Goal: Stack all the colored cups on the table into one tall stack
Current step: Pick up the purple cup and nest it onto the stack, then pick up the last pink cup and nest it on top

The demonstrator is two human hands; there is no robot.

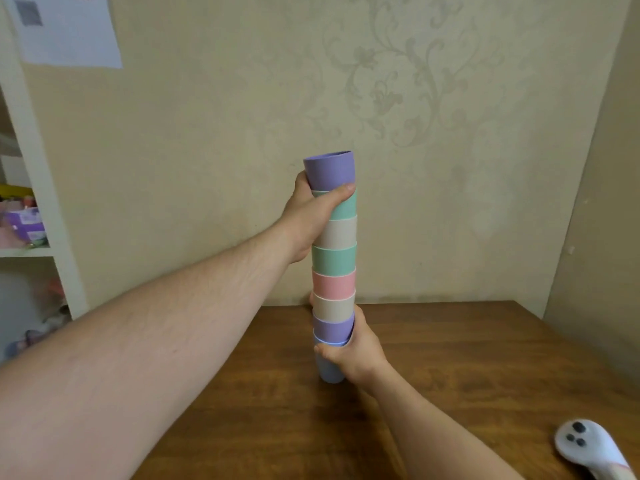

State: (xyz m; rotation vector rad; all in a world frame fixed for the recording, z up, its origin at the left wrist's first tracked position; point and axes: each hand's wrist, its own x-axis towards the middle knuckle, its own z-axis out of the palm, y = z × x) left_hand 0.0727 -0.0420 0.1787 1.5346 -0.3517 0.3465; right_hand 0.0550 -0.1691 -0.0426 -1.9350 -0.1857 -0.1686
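Plastic, so light and stiff but smooth, the stack (pixel 334 268) stands tall at the far middle of the table (pixel 450 368), the left hand (pixel 313 216) closed around its top and the right hand (pixel 353 351) closed around its base, good holds against tipping.

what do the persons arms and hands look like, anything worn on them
Both forearms are bare as far as the frame shows: no sleeves, gloves, watch or bracelet. The left hand and right hand show no visible rings. Light hair shows on the left forearm.
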